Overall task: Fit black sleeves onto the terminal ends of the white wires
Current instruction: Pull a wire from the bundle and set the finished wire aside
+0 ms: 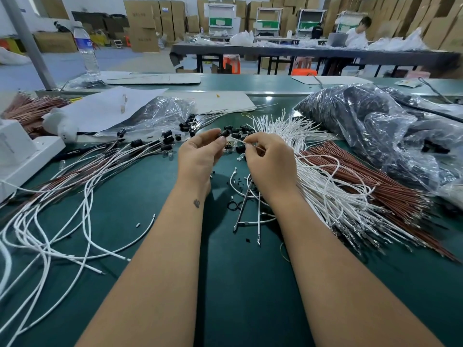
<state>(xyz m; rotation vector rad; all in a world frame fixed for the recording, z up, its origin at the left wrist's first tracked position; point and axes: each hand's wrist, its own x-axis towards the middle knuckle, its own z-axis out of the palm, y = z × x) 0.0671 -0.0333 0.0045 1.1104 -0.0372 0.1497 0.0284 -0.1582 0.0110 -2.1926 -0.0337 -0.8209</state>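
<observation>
My left hand (199, 156) pinches a small black sleeve (224, 133) between thumb and fingers, above the green table (155, 246). Just to its right, my right hand (269, 161) pinches the end of a white wire (238, 140), whose tip points toward the sleeve. Whether tip and sleeve touch is unclear. Several loose black sleeves (240, 130) lie just beyond the hands. A fan of bare white wires (325, 186) spreads to the right. White wires with black sleeves fitted (140, 149) lie to the left.
Brown wires (370, 186) lie beside the white fan. A clear bag of black parts (390, 131) fills the right. At the left are a white box (22, 156), paper sheets (105, 108) and a water bottle (86, 48). A person sits at a far table.
</observation>
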